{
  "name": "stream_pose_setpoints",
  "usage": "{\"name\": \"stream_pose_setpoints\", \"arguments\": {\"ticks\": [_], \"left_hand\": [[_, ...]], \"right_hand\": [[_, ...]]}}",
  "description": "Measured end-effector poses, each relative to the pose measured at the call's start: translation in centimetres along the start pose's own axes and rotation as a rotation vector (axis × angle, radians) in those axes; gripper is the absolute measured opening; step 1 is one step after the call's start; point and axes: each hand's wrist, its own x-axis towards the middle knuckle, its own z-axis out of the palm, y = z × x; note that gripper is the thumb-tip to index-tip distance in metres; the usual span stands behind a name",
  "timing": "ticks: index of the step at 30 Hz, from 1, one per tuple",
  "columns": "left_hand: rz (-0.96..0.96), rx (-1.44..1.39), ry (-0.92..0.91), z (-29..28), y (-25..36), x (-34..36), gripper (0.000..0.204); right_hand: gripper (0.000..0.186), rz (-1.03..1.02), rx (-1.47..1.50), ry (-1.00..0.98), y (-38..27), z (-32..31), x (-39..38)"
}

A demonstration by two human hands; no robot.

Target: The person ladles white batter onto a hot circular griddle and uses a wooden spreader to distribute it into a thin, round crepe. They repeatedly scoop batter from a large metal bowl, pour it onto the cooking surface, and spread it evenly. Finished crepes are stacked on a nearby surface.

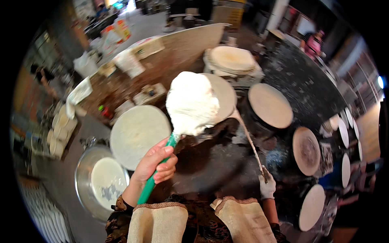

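My bare left hand [156, 164] is closed around the green handle [148, 190] of a tool raised before me. Its head is hidden under a thick white mass of wet dough or batter [190, 103]. Wearing a white glove, my right hand [267, 185] grips a long thin stick [251, 143], whose broader pale end [235, 115] is by a round pale sheet [223, 97]. That sheet is partly covered by the white mass. Left of the green tool lies a large round greyish-white surface [139, 135]; I cannot tell whether it is a griddle or a coated sheet.
A metal basin [83, 178] with white batter [106, 178] stands at lower left. Flat round sheets [233, 57] are stacked at the back. More round discs [270, 104] curve along the right. A low brown wall [178, 54] runs behind. A person in pink [313, 45] is at far right.
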Motion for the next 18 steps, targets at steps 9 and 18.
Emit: {"name": "stream_pose_setpoints", "arguments": {"ticks": [9,18], "left_hand": [[-0.645,-0.143,-0.125,7.7,-17.7,23.4,0.012],[-1.064,0.016,-0.415,14.4,-29.8,40.1,0.010]], "right_hand": [[0.036,0.709,1.279,-0.176,-0.3,-6.3,-4.2],[0.036,0.766,1.114,0.347,6.0,-11.8,-3.4]]}}
